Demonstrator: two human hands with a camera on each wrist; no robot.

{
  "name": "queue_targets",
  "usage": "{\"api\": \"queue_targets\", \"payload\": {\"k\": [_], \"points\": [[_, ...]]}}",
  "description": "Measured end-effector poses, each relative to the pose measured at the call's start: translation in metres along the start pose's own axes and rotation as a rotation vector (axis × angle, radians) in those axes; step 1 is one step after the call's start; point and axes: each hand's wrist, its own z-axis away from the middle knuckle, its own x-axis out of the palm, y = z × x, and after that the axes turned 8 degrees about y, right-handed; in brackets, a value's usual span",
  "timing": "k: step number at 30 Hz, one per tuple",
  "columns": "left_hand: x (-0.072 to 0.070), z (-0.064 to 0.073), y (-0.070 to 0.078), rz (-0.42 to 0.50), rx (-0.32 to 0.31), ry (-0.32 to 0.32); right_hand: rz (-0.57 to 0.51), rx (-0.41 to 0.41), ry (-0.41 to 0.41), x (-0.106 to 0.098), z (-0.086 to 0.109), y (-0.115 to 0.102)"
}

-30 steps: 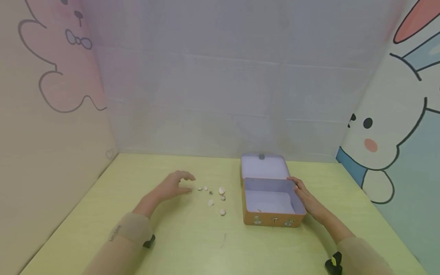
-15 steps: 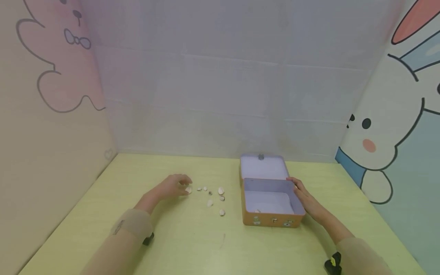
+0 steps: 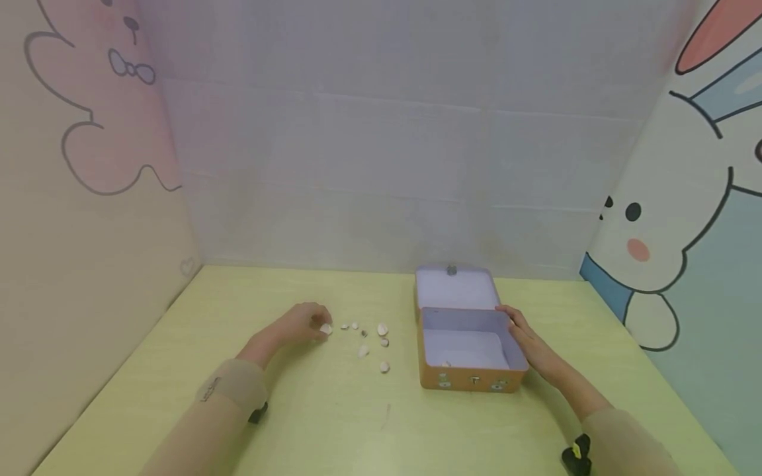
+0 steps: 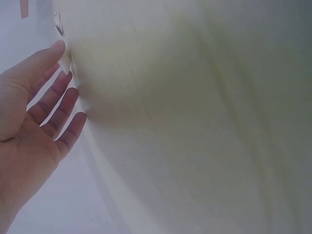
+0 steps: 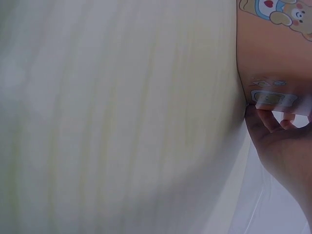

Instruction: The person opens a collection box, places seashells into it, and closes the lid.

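In the head view my left hand (image 3: pixel 303 324) is low over the table at the left, pinching a small white seashell (image 3: pixel 325 328) between thumb and fingers. The left wrist view shows the shell's pale tip (image 4: pixel 65 66) by the thumb, its other side hidden. Several small shells, among them a larger white shell (image 3: pixel 382 329) and a flat pale shell (image 3: pixel 363 352), lie to the right of that hand. My right hand (image 3: pixel 534 347) grips the right wall of an orange tin box (image 3: pixel 431 379), whose lid (image 3: pixel 455 289) is tipped back. A small pale piece shows inside near the front.
A pale yellow table (image 3: pixel 333 423) carries everything. Behind it rises a whitish sheet wall (image 3: pixel 357 165). Side panels with cartoon animals (image 3: pixel 661 251) stand left and right. A faint thin mark (image 3: pixel 387 415) shows on the table in front of the shells.
The left hand's fingers have closed in around the white shell at its fingertips, after drawing back slightly to the left. The right hand and the box stay where they were.
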Motion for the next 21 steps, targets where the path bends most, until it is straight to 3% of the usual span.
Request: {"api": "queue_targets", "payload": {"k": [14,17,21], "points": [[-0.001,-0.001,0.002,0.019,-0.033,0.002,-0.007,-0.004,-0.007,0.001,0.000,0.000],[-0.003,-0.001,0.006,0.026,-0.052,-0.001,-0.004,-0.004,-0.008,0.001,0.000,-0.001],[-0.006,0.001,0.016,0.016,-0.031,0.002,-0.004,-0.006,-0.007,0.000,0.000,-0.002]]}}
